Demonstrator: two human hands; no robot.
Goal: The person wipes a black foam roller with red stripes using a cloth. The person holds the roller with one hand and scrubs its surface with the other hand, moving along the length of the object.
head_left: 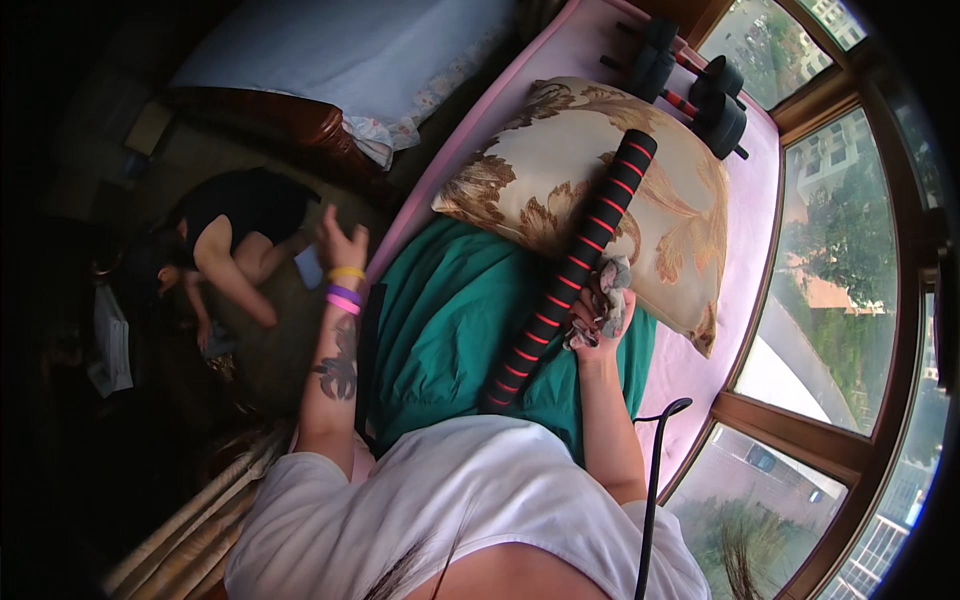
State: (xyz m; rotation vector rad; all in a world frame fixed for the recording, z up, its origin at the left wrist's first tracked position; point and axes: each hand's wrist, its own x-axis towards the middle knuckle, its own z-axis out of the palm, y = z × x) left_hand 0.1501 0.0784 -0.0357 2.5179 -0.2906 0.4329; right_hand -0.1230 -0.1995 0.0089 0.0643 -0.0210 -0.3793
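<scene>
A black foam-covered bar with red stripes (pixel 573 275) lies slantwise over my lap. Its far end crosses a patterned pillow (pixel 500 190), and its near end rests by my white shirt. At the bar's right side, my right hand (pixel 600 338) is closed around a crumpled greyish cloth (pixel 613 290), close against the bar. Whether those fingers also grip the bar is hard to see. My left hand (pixel 343 243) is raised off to the left, fingers apart and nothing in it, with coloured bands on the wrist. Green fabric (pixel 440 320) covers my legs.
Dumbbells (pixel 720 120) lie beyond the pillow on the pink sill pad (pixel 690 370), beside wood-framed windows (pixel 840 250). A black cable (pixel 656 480) loops at my right. Left, a person in dark clothes (pixel 240 220) crouches on the floor, near a bed (pixel 330 60).
</scene>
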